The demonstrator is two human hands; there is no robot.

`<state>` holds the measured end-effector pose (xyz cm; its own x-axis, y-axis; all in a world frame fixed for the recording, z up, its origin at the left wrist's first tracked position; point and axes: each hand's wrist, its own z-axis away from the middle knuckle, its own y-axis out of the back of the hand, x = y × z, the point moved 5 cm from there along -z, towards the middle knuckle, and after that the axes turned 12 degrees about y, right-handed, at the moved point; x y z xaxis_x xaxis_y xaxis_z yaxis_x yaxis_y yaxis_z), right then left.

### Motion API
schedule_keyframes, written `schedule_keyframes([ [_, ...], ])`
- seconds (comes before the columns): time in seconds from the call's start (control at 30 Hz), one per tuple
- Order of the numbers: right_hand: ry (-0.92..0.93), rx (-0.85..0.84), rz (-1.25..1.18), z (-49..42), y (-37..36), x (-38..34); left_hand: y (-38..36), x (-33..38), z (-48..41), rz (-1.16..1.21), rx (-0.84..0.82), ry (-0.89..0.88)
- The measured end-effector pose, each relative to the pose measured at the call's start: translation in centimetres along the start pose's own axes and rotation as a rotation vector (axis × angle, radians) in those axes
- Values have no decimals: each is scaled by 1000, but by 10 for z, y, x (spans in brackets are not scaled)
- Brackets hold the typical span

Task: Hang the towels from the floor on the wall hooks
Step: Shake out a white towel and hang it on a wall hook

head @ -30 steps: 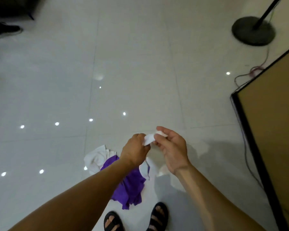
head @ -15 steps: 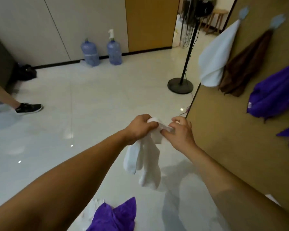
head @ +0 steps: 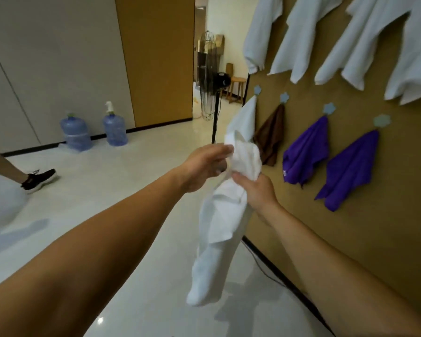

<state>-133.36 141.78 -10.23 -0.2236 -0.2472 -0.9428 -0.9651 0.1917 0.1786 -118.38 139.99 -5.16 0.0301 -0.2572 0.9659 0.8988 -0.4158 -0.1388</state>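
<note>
Nearest, a white towel (head: 219,227) hangs limp from the person's two hands, clear of the pale floor (head: 131,190). The right hand (head: 258,190) wraps its fingers round the bunched upper part, while the left hand (head: 204,166) pinches the top edge just beside it. Beyond them, on the brown wall (head: 350,239) to the right, a white cloth (head: 246,120), a brown cloth (head: 270,139) and two purple cloths (head: 306,152) hang from star-shaped hooks (head: 329,108). Farther off stand a fan (head: 209,76) and, to the left, two water bottles (head: 75,132).
</note>
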Motion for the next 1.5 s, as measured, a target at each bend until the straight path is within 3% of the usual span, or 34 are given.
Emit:
schedule_keyframes([
  [0.13, -91, 122, -411, -2, 39, -43, -16, -50, -2, -355, -204, 167],
  [0.2, -95, 171, -487, -4, 52, -61, -44, -74, 1, -499, -283, 232],
  [0.3, -82, 183, -448, -4, 75, -74, -80, -79, -4, -320, -198, 220],
  [0.4, -131, 118, -293, 9, 105, -61, -108, -54, -15, 2, -144, 157],
  [0.5, -86, 199, -62, 26, 144, -36, -134, -27, -25, 210, -102, 188],
  [0.67, 236, 446, 402, 64, 194, -25, -205, -7, -35, 211, -224, 236],
  [0.83, 131, 82, 575, 68, 225, -5, -264, -6, -39, 120, -357, 275],
  [0.93, 147, 77, 594, 65, 257, 0, -282, -2, -47, -58, -275, 216],
  [1.07, 73, 206, 155, 61, 302, -5, -297, -8, -64, -146, -179, 184],
  [1.2, -97, 442, -159, 60, 338, -4, -323, -25, -73, -216, -212, 264],
  [1.37, -220, 366, -106, 63, 379, 9, -340, -25, -89, -107, -37, 225],
  [1.5, -218, 535, 175, 75, 440, 20, -326, -15, -111, 4, 150, 172],
])
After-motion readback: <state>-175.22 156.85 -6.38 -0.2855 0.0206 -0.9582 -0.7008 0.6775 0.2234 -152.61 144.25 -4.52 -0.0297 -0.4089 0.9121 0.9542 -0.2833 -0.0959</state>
